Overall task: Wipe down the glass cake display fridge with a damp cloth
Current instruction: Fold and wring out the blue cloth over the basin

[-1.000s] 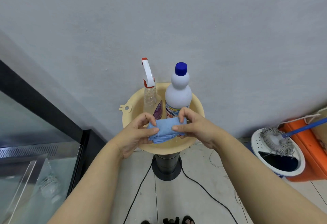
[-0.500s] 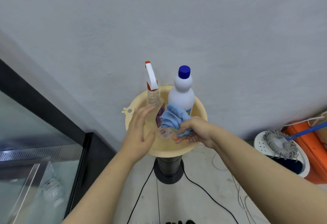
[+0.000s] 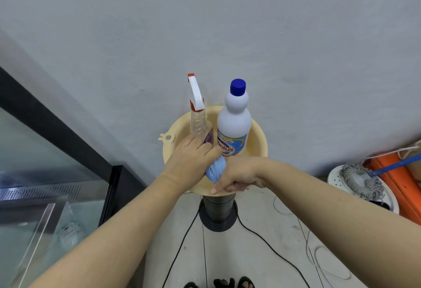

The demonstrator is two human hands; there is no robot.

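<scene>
While you hold the blue cloth twisted between both hands, treat everything under it as unstable. Your left hand is curled round the upper end of the cloth, against the base of the spray bottle. Your right hand grips the lower end, with its fingers folded under at the near rim of the cream basin. The cloth sits just below the centre of the frame, over the basin, well apart from the glass display fridge at the lower left. By this position the step appears to be wringing, and the glass is not yet wiped.

Likely faults from here:

1. Tipping. The basin rests on a narrow black stand. Downward pressure from the right hand on the near rim could upset it, along with both bottles.
2. Knocked bottle. The left hand's knuckles touch the spray bottle, and the white bottle stands just beside it. A hard twist could push either one over.
3. Drips. Water wrung outside the rim would fall on the tiled floor, where a black cable runs from the stand's base.
4. Streaks. A cloth left too wet is likely to smear the glass, so wring it until it is damp only
</scene>
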